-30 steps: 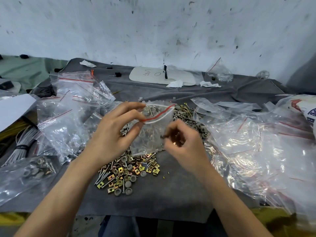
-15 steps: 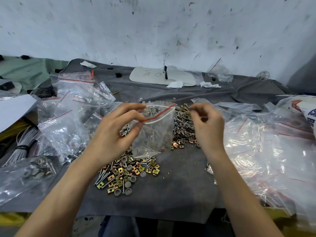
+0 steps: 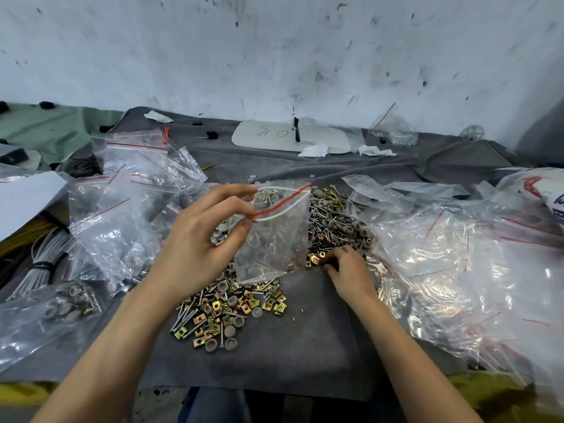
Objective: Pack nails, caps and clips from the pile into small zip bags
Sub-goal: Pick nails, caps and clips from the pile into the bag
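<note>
My left hand (image 3: 201, 239) holds a small clear zip bag (image 3: 274, 236) with a red seal line by its open mouth, thumb and fingers pinching the left rim. Nails and a few grey caps lie inside the bag. A pile of nails, grey caps and brass clips (image 3: 232, 309) spreads on the grey cloth below the bag and on to the upper right (image 3: 335, 221). My right hand (image 3: 348, 270) is down on the pile's right part, fingers curled over brass clips; what the fingertips grip is hidden.
Empty zip bags are heaped at the left (image 3: 122, 209) and right (image 3: 457, 254). A filled bag (image 3: 61, 309) lies at the near left beside grey cable bundles (image 3: 39, 264). A white flat device (image 3: 290, 138) sits near the back wall.
My right hand came up beside the bag's mouth, then dropped down to the pile at the bag's lower right. The left hand and the bag stayed almost still.
</note>
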### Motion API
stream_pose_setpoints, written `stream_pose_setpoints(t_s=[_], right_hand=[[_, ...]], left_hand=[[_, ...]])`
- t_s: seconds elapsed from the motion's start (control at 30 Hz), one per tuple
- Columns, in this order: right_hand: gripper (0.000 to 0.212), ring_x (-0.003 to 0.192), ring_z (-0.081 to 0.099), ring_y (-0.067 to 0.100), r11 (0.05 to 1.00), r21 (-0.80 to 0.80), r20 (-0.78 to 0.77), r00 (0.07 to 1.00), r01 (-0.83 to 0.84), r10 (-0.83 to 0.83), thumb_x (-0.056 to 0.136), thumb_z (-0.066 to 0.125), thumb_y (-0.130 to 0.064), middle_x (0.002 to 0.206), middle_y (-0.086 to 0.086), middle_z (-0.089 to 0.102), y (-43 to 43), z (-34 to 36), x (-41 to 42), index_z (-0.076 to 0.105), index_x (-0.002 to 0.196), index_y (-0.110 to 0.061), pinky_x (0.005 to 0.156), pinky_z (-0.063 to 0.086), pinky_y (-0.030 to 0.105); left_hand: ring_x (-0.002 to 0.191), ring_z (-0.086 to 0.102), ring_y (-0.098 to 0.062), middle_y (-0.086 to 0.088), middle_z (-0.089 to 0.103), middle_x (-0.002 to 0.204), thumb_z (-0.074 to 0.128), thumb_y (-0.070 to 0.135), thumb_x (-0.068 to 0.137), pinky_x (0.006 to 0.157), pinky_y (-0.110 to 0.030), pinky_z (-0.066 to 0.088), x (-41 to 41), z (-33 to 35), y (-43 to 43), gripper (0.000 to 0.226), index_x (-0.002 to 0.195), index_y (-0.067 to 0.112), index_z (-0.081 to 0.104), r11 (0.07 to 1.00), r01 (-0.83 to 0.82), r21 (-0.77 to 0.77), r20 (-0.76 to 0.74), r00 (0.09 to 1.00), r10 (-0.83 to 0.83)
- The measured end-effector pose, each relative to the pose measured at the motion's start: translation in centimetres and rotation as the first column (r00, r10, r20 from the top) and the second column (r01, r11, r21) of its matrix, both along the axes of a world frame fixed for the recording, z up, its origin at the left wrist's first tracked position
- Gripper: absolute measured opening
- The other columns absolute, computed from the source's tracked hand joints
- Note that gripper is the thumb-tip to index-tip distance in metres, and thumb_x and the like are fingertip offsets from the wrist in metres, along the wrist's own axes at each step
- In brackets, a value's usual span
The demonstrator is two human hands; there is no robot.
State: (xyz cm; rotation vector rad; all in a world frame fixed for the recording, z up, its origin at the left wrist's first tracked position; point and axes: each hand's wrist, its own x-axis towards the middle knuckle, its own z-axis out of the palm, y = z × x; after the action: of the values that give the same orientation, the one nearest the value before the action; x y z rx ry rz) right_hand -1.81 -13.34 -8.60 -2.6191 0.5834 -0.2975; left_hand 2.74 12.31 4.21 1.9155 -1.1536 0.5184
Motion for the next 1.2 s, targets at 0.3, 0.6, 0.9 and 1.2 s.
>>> stream_pose_setpoints(t_s=[0.3, 0.6, 0.9, 1.2], right_hand=[[0.01, 0.094, 0.06, 0.019, 0.957, 0.289, 0.219, 0.971, 0.026, -0.092, 0.093, 0.06, -0.016, 0.098, 0.001, 0.065, 1.8, 1.6, -1.1, 0.068, 0.099, -0.015, 0.074, 0.041, 0.023], [0.008, 0.096, 0.054, 0.009, 0.926, 0.11, 0.671, 0.714, -0.362, 0.2, 0.089, 0.065, -0.019, 0.094, -0.008, 0.062, 6.4, 16.2, -3.5, 0.069, 0.095, -0.02, 0.083, 0.04, 0.013], [0.019, 0.107, 0.055, 0.01, 0.962, 0.186, 0.818, 0.573, -0.198, -0.041, 0.09, 0.062, -0.019, 0.109, -0.003, 0.061, 7.9, 14.5, -3.7, 0.069, 0.108, -0.02, 0.091, 0.047, 0.027], [0.013, 0.085, 0.059, 0.013, 0.937, 0.344, 0.061, 0.997, -0.06, 0.041, 0.083, 0.071, -0.024, 0.089, -0.005, 0.06, 8.2, 2.7, -2.5, 0.069, 0.093, -0.017, 0.071, 0.04, 0.012]], left_hand=[[0.114, 0.061, -0.01, -0.001, 0.062, 0.125, 0.052, 0.024, 0.091, 0.097, -0.023, 0.045, -0.1, 0.0, 0.5, 0.022, 0.093, 0.008, 0.067, 1.0, 0.029, -0.002, -0.02, 0.999, -0.029], [0.112, 0.06, -0.012, -0.004, 0.063, 0.123, 0.052, 0.024, 0.091, 0.096, -0.016, 0.04, -0.7, 0.6, -0.3, 0.026, 0.091, 0.004, 0.068, 0.998, 0.06, 0.029, 0.005, 0.998, -0.06], [0.114, 0.062, -0.014, -0.003, 0.062, 0.125, 0.053, 0.021, 0.092, 0.096, -0.035, 0.049, -0.5, 0.4, 0.6, 0.019, 0.093, 0.008, 0.066, 0.995, 0.075, -0.061, -0.035, 0.996, -0.077], [0.112, 0.056, 0.004, -0.001, 0.062, 0.123, 0.055, 0.019, 0.091, 0.092, -0.015, 0.041, 0.2, 0.2, 1.0, 0.016, 0.093, 0.009, 0.067, 0.994, -0.055, -0.093, -0.008, 0.998, 0.055]])
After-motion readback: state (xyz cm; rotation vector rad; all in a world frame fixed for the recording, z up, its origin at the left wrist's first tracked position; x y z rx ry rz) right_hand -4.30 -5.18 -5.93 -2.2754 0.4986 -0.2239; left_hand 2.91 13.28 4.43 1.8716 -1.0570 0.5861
